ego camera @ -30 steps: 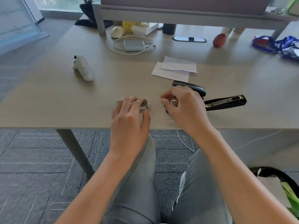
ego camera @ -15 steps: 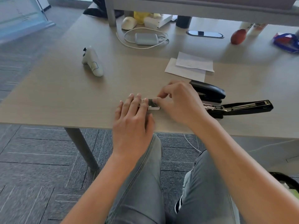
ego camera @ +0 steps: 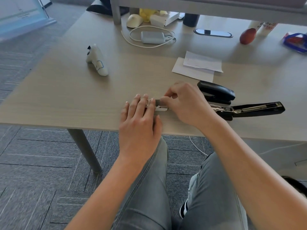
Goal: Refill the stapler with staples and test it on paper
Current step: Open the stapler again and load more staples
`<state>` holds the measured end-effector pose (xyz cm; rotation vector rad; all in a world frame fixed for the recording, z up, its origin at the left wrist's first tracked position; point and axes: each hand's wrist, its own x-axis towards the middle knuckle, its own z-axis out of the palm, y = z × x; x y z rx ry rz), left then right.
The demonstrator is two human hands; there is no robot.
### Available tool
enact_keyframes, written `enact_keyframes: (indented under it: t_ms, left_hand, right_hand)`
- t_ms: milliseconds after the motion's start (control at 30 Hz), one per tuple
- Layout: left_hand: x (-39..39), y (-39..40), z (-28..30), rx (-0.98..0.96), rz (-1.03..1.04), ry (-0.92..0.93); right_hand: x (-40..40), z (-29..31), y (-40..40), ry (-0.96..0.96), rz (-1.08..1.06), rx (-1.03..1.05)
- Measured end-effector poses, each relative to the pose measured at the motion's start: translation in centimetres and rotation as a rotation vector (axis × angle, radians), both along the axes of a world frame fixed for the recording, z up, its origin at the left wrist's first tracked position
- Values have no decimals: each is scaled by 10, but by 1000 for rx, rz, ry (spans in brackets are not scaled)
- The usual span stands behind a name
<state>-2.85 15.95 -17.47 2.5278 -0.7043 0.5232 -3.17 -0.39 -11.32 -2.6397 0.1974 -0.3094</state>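
A pale wood-grain desk [ego camera: 66,90] stands on grey carpet tiles, with a raised shelf across its far edge. Far left on the desk lies a white handheld controller [ego camera: 97,61] on its side. Further back, a grey charger brick [ego camera: 152,37] sits inside its looped white cable, and a cream-coloured computer mouse [ego camera: 133,21] rests under the shelf.

Near the front edge, the left hand [ego camera: 139,120] lies flat, fingers stretched forward and pressing down on a small white staple box [ego camera: 160,108], most of which they cover. Just to the right, the right hand [ego camera: 184,103] meets it: thumb and forefinger are pinched closed on a short grey strip of staples [ego camera: 158,102] at the open end of the box. How far the strip is out of the box I cannot tell.

Behind the right hand, two sheets of white paper [ego camera: 199,65] overlap on the desk. Right of the hand, the black stapler [ego camera: 232,105] lies swung fully open, its top arm pointing up-left and its metal magazine channel facing up and stretching to the right. At the far back right are a red oval object [ego camera: 247,36] and a blue lanyard bundle [ego camera: 295,40].
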Motion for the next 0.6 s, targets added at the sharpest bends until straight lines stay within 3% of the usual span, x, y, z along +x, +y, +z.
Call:
enact_keyframes:
  t_ms: [367, 600]
  left_hand:
    - [-3, -3, 9, -23, -40, 78]
    - [-22, -33, 17, -57, -119, 76]
  right_hand:
    - [-21, 6, -14, -187, -76, 182]
    - [-49, 9, -39, -202, -144, 216]
